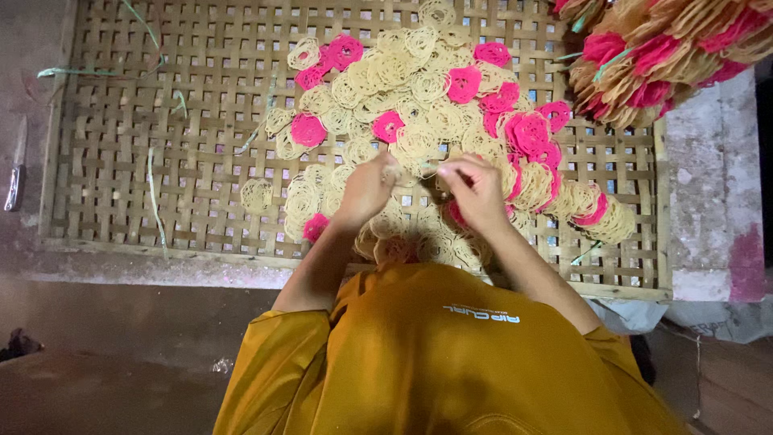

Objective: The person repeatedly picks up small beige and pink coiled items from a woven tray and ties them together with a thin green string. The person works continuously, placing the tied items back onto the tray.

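Observation:
A heap of round lacy discs, cream (403, 72) and pink (527, 133), lies on a woven bamboo tray (161, 161). My left hand (366, 192) and my right hand (477, 193) meet over the near side of the heap, fingers pinched together. Between them runs a thin green strip (425, 167), and each hand appears to grip an end of it right above the cream discs. Whether a disc is also held I cannot tell. My yellow sleeves and shirt (427, 354) fill the lower part of the view.
A tied bundle of cream and pink discs (660, 56) sits at the top right, over the tray's corner. Loose green strips (153, 201) lie on the tray's left half. A knife (14, 181) rests on the concrete ledge at the far left.

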### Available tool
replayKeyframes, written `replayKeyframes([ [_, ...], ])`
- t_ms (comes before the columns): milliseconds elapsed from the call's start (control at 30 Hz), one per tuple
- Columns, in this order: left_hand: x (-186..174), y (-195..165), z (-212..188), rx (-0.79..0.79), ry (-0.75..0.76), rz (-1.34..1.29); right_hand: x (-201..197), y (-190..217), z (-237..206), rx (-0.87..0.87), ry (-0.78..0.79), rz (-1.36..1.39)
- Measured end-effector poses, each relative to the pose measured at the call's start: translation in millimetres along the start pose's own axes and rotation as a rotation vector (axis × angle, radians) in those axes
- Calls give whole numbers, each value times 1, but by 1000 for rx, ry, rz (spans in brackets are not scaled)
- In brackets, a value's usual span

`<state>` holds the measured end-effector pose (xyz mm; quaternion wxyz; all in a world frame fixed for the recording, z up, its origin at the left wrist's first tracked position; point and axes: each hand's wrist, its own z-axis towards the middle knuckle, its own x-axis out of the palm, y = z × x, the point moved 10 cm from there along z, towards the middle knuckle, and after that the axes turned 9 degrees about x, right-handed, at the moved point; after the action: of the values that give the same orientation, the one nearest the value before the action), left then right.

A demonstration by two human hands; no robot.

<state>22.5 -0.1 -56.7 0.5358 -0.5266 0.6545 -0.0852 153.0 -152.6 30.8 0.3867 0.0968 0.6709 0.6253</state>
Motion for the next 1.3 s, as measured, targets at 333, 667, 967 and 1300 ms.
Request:
replayKeyframes([
  [333, 14, -20, 18, 236, -122, -1100, 4, 29, -8, -179, -163, -392],
  [667, 33, -54, 4, 474, -26, -854, 2, 40, -5, -175, -187, -475],
  [967, -16, -92, -19, 577, -246, -479, -15, 20, -3, -113, -223, -403],
  [1300, -30, -130, -34, 732, -220, -392, -2, 4, 1, -138, -112, -160],
])
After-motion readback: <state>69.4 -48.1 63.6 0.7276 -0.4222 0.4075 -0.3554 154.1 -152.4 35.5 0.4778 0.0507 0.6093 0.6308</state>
